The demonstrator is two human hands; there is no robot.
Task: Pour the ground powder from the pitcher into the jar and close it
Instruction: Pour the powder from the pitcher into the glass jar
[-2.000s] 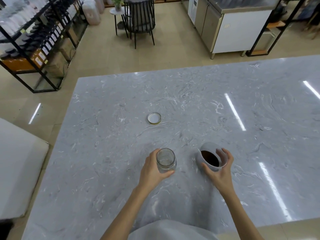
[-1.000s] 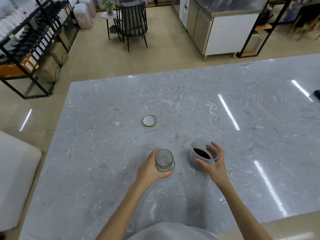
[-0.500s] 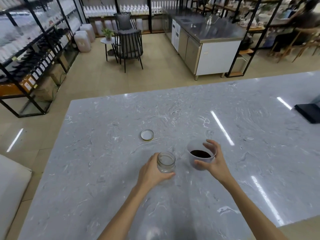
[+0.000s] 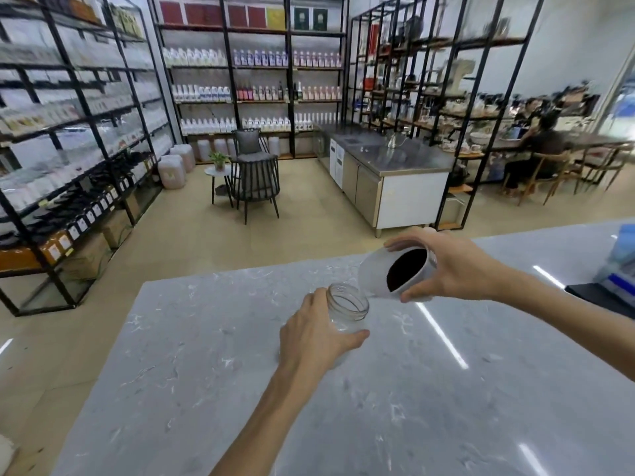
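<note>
A clear glass jar (image 4: 347, 305) with an open mouth is held above the grey marble table (image 4: 206, 389) by my left hand (image 4: 316, 341), which wraps its lower body. My right hand (image 4: 453, 269) grips a white pitcher (image 4: 378, 273) just right of and above the jar. The pitcher is tipped steeply toward the jar, its lip close to the jar's rim. Dark ground powder (image 4: 405, 269) still sits inside the pitcher. The jar looks empty. Its lid is out of sight.
A black flat object (image 4: 598, 298) and a blue item (image 4: 622, 255) lie at the table's right edge. Beyond the table are a steel counter (image 4: 395, 173), a black chair (image 4: 256, 180), shelving racks and seated people at the far right.
Both hands have lifted the jar and pitcher off the table. The pitcher went from upright to steeply tipped over the jar. The view swung upward, and the lid left the frame.
</note>
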